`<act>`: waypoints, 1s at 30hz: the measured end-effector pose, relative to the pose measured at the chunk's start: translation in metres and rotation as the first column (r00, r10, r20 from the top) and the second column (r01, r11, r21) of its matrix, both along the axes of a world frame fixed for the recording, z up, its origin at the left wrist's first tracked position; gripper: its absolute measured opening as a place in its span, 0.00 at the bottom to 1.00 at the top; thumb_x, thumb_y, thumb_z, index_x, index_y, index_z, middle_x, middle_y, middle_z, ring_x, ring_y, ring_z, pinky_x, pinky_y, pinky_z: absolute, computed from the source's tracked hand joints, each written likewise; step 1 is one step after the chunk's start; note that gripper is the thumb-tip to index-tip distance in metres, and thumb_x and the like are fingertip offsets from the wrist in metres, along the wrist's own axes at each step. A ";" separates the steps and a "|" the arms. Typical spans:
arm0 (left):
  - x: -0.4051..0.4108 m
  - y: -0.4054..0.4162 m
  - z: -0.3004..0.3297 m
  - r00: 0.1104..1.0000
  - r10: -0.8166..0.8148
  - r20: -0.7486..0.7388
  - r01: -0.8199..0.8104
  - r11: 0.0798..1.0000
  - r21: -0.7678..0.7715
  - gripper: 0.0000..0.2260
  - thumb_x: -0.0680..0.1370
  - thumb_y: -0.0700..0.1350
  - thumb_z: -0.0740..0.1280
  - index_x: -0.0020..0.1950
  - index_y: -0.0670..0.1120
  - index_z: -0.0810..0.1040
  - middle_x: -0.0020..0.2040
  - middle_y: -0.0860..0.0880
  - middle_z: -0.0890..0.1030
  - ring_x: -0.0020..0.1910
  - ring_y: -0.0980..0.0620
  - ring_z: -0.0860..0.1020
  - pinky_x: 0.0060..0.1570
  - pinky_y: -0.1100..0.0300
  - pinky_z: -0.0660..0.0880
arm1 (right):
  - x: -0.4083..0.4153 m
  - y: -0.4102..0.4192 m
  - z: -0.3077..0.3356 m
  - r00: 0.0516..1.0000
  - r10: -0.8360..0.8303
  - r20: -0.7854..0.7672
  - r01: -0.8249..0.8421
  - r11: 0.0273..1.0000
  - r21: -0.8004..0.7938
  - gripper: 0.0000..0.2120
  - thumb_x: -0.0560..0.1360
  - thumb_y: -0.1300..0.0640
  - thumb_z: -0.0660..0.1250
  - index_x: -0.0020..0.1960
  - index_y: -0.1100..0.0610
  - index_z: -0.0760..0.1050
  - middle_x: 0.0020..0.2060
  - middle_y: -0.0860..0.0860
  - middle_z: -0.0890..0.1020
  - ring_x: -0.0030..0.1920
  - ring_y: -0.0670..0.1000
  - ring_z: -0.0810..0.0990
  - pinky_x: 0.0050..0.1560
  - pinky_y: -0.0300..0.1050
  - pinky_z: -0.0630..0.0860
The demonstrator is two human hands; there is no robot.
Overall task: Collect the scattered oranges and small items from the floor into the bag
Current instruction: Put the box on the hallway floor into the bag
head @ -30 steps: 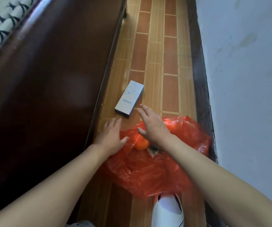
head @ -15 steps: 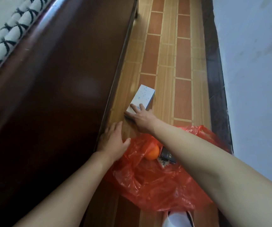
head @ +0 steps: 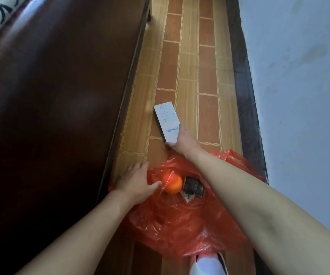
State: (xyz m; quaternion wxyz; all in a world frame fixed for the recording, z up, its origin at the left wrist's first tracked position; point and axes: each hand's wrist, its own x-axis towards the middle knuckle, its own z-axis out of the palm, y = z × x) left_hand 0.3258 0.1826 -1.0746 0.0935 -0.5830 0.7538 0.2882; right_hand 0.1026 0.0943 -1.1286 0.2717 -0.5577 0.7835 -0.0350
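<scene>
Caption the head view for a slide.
Right hand grips the white Anker box on the floor while left hand holds the red plastic bag containing an orange.

So the bag sits on the floor between the bed frame on the left and wall on the right, 1 orange inside, box just beyond it.

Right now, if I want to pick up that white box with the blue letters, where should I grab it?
Probably grab the white box at its near short end, coming from the bag side. It is long, narrow and flat, so thumb and fingers fit across its width. The right hand already grips it there, and that end sits closest to the bag's opening.
</scene>
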 end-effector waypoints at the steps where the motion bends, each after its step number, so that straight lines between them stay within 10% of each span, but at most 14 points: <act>1: 0.000 0.002 0.001 1.000 -0.020 0.019 0.019 0.999 0.036 0.40 0.73 0.71 0.67 0.79 0.53 0.63 0.75 0.50 0.70 0.74 0.46 0.69 0.71 0.47 0.69 | 0.000 -0.002 0.001 1.000 0.011 0.002 -0.011 1.000 0.027 0.46 0.69 0.39 0.78 0.76 0.57 0.60 0.64 0.59 0.76 0.64 0.64 0.77 0.59 0.59 0.78; 8: 0.000 0.009 0.003 0.980 -0.145 0.134 0.122 0.979 0.164 0.42 0.70 0.66 0.73 0.79 0.54 0.62 0.71 0.49 0.73 0.71 0.45 0.72 0.68 0.49 0.72 | 0.010 0.002 0.011 0.999 -0.006 -0.046 0.005 1.000 -0.016 0.42 0.69 0.46 0.80 0.72 0.61 0.64 0.65 0.58 0.72 0.65 0.62 0.75 0.59 0.53 0.74; 21: 0.004 0.009 0.022 0.968 -0.086 0.237 0.081 0.996 0.029 0.13 0.80 0.53 0.67 0.63 0.51 0.78 0.60 0.49 0.79 0.60 0.45 0.80 0.54 0.54 0.76 | -0.027 0.127 0.089 0.997 0.047 0.068 -0.023 0.945 -0.326 0.42 0.69 0.52 0.73 0.79 0.57 0.61 0.70 0.51 0.70 0.68 0.54 0.68 0.68 0.47 0.69; 30: 0.004 0.007 0.037 0.973 0.022 0.228 -0.018 1.000 -0.019 0.07 0.77 0.50 0.66 0.41 0.51 0.73 0.46 0.50 0.78 0.45 0.45 0.80 0.38 0.56 0.72 | -0.067 0.246 0.105 0.992 0.029 0.121 -0.001 0.974 -0.228 0.45 0.66 0.46 0.68 0.80 0.56 0.61 0.73 0.49 0.67 0.73 0.51 0.66 0.73 0.45 0.65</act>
